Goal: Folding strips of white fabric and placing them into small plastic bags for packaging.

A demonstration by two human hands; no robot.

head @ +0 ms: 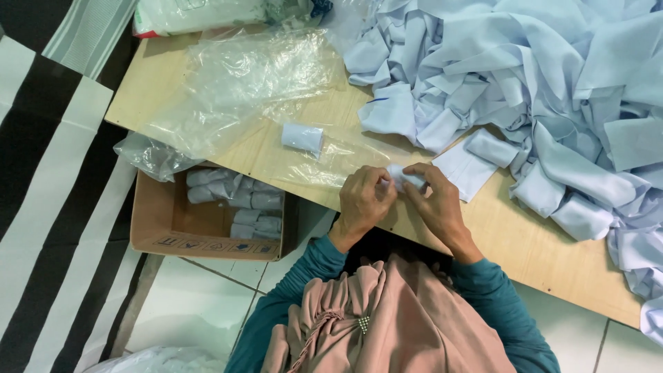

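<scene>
Both hands work at the near edge of the wooden surface [159, 76]. The left hand [362, 202] and the right hand [435, 200] meet around a small pale-blue fabric roll [402, 177]. Each grip is closed on it: fingers of the left curl over its left end, fingertips of the right pinch its top and right end. The roll sits just above the surface, between the two hands, apparently held tight so that it keeps its rolled shape.

A second, finished roll [302, 137] lies apart to the left, on a sheet of clear plastic film [235, 76] spread over the far-left part of the surface. It rests within easy reach of the left hand.

A large heap of loose pale-blue fabric pieces [539, 90] covers the right and far part of the surface, its nearest flat pieces touching the area just beside the right hand. This placement keeps supply close to the working point.

Below the left edge of the surface stands an open cardboard box [166, 228] on the floor, holding several rolled pieces [238, 200] stacked in rows. A crumpled clear bag [148, 155] hangs over its far-left corner.

The floor is of white tiles [200, 304]. A black-and-white striped mat [48, 207] runs along the left. The person wears teal sleeves [497, 304] and a dusty-pink garment.
</scene>
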